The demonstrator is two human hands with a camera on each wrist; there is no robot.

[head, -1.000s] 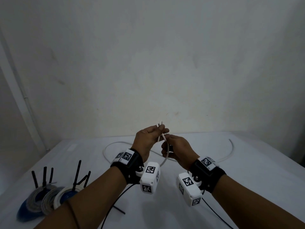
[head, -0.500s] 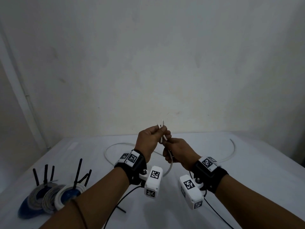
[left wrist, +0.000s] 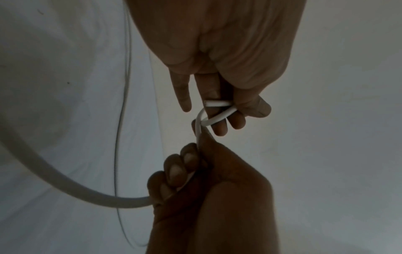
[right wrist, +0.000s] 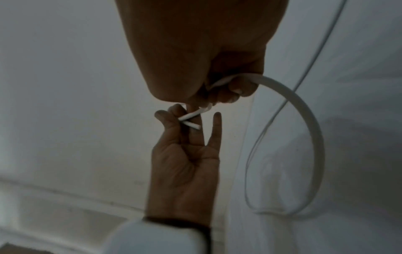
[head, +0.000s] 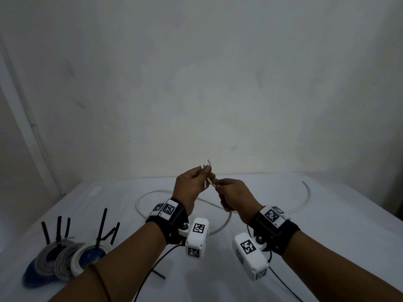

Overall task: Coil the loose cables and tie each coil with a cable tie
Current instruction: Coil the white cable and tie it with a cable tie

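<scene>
White cable [head: 226, 223] w/ both cut ends held up above tabletop [head: 327, 214], rest looping on it; looks light, springy, smooth. Left hand [head: 192, 184] pinches ends, right hand [head: 234, 196] fisted round cable just below; grip nr ends

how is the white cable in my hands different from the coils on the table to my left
The white cable is loose, sprawling over the table; the coils are wound tight. The white cable has no tie; the coils carry black cable ties. The cable's ends are held up; the coils rest on the table.
</scene>
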